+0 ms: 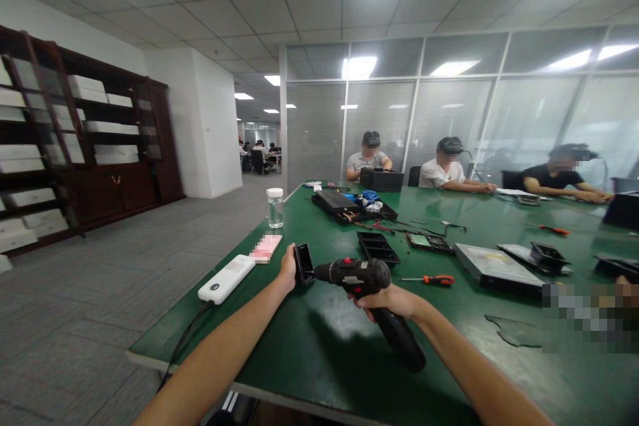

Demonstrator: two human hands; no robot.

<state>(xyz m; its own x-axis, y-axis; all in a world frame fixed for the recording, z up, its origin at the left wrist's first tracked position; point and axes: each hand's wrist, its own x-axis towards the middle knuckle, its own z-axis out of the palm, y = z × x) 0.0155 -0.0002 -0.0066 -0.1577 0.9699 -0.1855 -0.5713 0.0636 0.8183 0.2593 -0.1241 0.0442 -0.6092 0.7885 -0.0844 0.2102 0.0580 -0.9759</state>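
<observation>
A small black rectangular part (pixel 303 264) is held up on its edge by my left hand (pixel 288 269), whose fingers are partly hidden behind it. My right hand (pixel 388 301) is wrapped round the grip of a black cordless drill (pixel 357 274). The drill points left, and its tip is at the open face of the black part. Both are above the green table (pixel 279 353). Just beyond the drill lies a black compartmented tray (pixel 378 247). To the right rests an orange-handled screwdriver (pixel 438 280).
At the left edge are a white power strip (pixel 227 279), a pink sheet (pixel 266 248) and a clear jar (pixel 274 208). A metal drive (pixel 496 269) lies right. Cables and a black case (pixel 335 203) are farther back. Three people sit across the table.
</observation>
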